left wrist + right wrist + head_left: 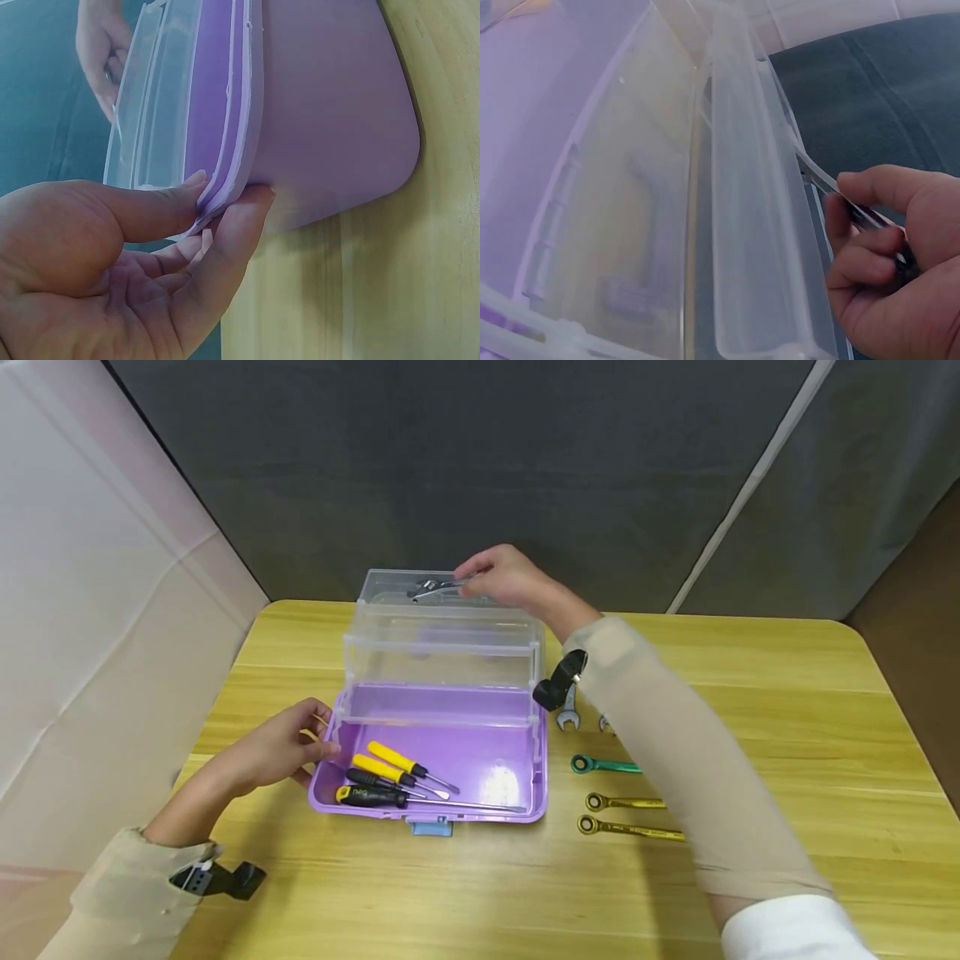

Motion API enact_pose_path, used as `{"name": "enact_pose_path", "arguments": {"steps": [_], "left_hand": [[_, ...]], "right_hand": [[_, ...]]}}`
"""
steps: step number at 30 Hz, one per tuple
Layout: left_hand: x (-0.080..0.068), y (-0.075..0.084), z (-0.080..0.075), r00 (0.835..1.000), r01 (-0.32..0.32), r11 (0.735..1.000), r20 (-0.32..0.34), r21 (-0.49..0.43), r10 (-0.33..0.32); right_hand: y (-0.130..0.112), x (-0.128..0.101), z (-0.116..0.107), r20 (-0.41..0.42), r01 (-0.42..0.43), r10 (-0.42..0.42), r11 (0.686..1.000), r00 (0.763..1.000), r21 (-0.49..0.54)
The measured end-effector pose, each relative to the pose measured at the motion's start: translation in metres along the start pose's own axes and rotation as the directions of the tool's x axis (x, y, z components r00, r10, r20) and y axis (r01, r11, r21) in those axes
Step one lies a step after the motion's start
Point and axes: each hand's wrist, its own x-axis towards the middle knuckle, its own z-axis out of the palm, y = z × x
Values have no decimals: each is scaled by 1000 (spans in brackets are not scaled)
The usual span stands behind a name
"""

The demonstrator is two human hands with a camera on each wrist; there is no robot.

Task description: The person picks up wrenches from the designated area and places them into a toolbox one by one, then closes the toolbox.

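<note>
We held a silver wrench (435,587) over the top clear tray (442,635) of the purple toolbox (495,777) on the desk (787,693), our right hand (504,578) in a pinching grip. Our left hand (281,752) pinched the box's left rim.

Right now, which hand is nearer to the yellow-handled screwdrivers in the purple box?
Left. The left hand pinches the purple box rim beside the screwdrivers; the right hand is up at the top clear tray.
</note>
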Motion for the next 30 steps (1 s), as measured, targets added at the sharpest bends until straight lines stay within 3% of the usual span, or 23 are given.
{"name": "enact_pose_path", "arguments": {"steps": [6,12,16,22,26,30], "left_hand": [[-1,-1,0,1000,3,1000,0,-15,-3],[-2,0,1,1000,2,1000,1,-19,-2],[-2,0,1,1000,4,1000,3,-19,-4],[0,0,2,1000,5,1000,1,-10,-5],[0,-1,2,1000,3,1000,4,-11,-3],[0,-1,2,1000,2,1000,5,-15,-2]], "right_hand": [[1,-5,-6,88,12,-29,982,996,189],[2,-9,-14,217,-38,-46,929,975,368],[3,-10,-17,223,-58,-35,916,974,397],[10,-10,-19,139,12,-58,951,989,310],[14,-9,-20,45,89,-97,984,994,155],[17,-9,-22,-31,123,-123,992,992,-5]]}}
